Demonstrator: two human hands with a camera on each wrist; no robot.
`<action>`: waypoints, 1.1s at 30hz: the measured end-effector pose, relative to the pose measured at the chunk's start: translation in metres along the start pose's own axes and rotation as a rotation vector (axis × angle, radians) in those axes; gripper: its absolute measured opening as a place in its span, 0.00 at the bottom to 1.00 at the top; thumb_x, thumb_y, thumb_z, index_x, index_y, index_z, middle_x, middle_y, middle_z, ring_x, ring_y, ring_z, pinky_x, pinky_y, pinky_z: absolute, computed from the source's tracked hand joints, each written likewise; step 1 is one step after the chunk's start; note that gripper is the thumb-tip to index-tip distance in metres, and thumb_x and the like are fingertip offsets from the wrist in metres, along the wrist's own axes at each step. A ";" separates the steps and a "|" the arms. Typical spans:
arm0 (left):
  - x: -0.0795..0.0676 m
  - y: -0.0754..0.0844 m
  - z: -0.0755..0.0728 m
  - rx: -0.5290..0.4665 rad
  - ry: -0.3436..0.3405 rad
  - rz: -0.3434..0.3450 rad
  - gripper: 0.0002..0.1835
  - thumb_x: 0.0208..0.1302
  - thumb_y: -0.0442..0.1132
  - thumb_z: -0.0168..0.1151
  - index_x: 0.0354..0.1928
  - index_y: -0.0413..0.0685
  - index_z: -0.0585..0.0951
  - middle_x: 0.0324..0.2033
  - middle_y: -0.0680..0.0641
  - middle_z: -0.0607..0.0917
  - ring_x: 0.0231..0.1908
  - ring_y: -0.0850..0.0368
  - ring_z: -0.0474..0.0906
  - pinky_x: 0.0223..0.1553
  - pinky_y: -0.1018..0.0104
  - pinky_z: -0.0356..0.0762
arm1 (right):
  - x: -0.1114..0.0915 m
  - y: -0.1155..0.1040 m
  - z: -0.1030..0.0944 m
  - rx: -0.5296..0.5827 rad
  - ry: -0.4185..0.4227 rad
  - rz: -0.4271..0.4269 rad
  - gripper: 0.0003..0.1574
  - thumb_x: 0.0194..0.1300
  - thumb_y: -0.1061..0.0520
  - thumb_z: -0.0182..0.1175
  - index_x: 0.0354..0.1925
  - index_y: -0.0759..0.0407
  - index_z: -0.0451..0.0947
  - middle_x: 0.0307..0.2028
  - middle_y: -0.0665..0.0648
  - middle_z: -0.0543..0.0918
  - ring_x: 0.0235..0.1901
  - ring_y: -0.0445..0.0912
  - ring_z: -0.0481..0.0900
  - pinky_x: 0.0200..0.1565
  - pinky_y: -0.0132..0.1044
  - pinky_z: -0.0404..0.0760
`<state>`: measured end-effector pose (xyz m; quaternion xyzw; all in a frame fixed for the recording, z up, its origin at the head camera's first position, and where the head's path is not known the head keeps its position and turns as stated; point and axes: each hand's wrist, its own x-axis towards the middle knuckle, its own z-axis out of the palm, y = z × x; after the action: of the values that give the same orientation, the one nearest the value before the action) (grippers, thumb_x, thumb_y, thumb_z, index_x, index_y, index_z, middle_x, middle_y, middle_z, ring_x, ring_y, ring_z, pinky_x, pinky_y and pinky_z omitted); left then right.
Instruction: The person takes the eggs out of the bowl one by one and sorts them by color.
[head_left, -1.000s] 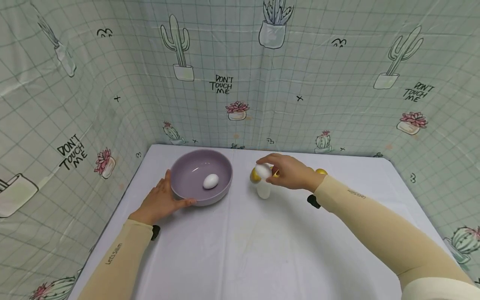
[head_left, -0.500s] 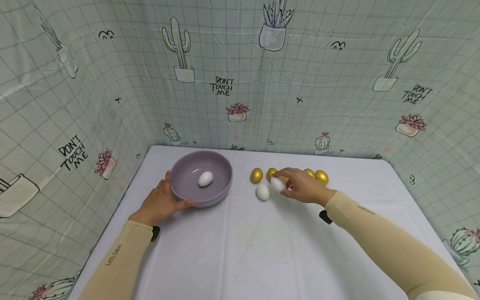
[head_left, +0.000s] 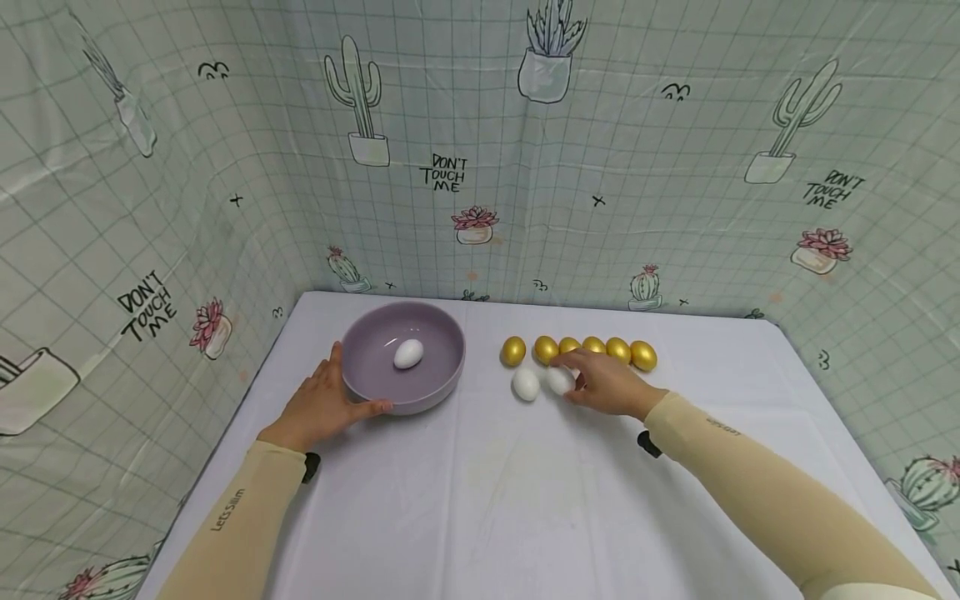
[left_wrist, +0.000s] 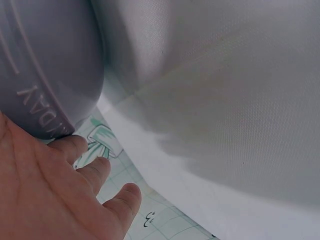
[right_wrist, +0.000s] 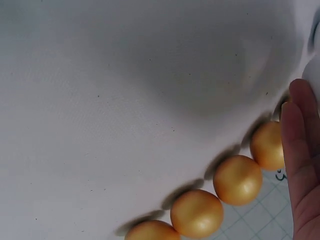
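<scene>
My left hand (head_left: 318, 404) rests against the outside of a mauve bowl (head_left: 442, 387), its thumb along the near wall and its fingers spread at the left side. One white egg (head_left: 408, 354) lies inside that bowl. Over the table's right half, my right hand (head_left: 606, 382) pinches another white egg (head_left: 559, 381) between thumb and fingers, low at the tabletop. Just left of it sits a third white egg (head_left: 526, 384). In the right wrist view, the fingers (right_wrist: 295, 145) and part of a white egg (right_wrist: 313, 75) show at the right edge.
Several gold eggs (head_left: 642, 356) form a row behind the right hand, with one gold egg (head_left: 513, 351) slightly apart at the left end. A white cloth covers the table (head_left: 510, 500). A cactus-print curtain (head_left: 525, 233) hangs behind and at the sides.
My right hand has moved right and down with its white egg, from above the other white egg to beside it. In the bowl, the egg has rolled left and back. The left hand stays put.
</scene>
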<state>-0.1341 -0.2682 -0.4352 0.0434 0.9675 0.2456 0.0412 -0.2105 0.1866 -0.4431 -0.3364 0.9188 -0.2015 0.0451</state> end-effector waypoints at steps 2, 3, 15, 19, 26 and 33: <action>0.000 0.000 0.000 0.000 -0.004 -0.001 0.76 0.48 0.80 0.62 0.76 0.32 0.33 0.72 0.23 0.51 0.71 0.26 0.47 0.67 0.32 0.45 | 0.000 0.000 0.002 -0.003 -0.004 0.006 0.35 0.57 0.64 0.70 0.63 0.61 0.75 0.57 0.60 0.80 0.37 0.45 0.82 0.41 0.38 0.80; 0.000 0.000 0.000 0.000 -0.006 -0.001 0.76 0.48 0.79 0.62 0.76 0.32 0.32 0.72 0.23 0.51 0.71 0.26 0.47 0.67 0.32 0.45 | 0.000 0.000 0.003 -0.005 -0.004 0.009 0.34 0.57 0.64 0.70 0.63 0.61 0.75 0.56 0.59 0.80 0.36 0.45 0.81 0.41 0.38 0.80; 0.000 0.001 0.002 -0.007 -0.018 -0.004 0.76 0.48 0.79 0.62 0.76 0.33 0.32 0.73 0.23 0.49 0.71 0.25 0.46 0.68 0.33 0.44 | 0.001 0.003 0.011 -0.032 -0.021 0.020 0.34 0.58 0.62 0.72 0.62 0.58 0.75 0.51 0.57 0.81 0.35 0.45 0.79 0.39 0.38 0.79; 0.000 0.000 0.001 -0.010 -0.020 -0.005 0.76 0.48 0.79 0.62 0.76 0.33 0.32 0.73 0.24 0.48 0.71 0.26 0.46 0.68 0.33 0.43 | 0.000 0.002 0.011 -0.034 -0.027 0.045 0.34 0.58 0.61 0.72 0.63 0.56 0.75 0.51 0.57 0.81 0.36 0.45 0.80 0.40 0.38 0.79; -0.001 0.001 0.000 -0.014 -0.009 0.001 0.77 0.48 0.79 0.63 0.76 0.33 0.32 0.72 0.23 0.50 0.71 0.26 0.47 0.68 0.33 0.45 | -0.001 -0.001 0.007 -0.036 -0.044 0.070 0.34 0.58 0.61 0.71 0.63 0.56 0.75 0.57 0.60 0.79 0.37 0.47 0.83 0.39 0.39 0.80; -0.001 0.000 0.000 -0.015 0.004 0.009 0.76 0.47 0.79 0.63 0.76 0.31 0.34 0.71 0.22 0.51 0.70 0.24 0.50 0.67 0.33 0.47 | -0.002 0.000 0.000 -0.057 -0.055 0.065 0.35 0.59 0.60 0.70 0.64 0.58 0.75 0.61 0.58 0.78 0.39 0.48 0.84 0.41 0.40 0.81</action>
<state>-0.1327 -0.2685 -0.4350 0.0468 0.9656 0.2529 0.0385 -0.2089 0.1875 -0.4429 -0.3128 0.9331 -0.1642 0.0670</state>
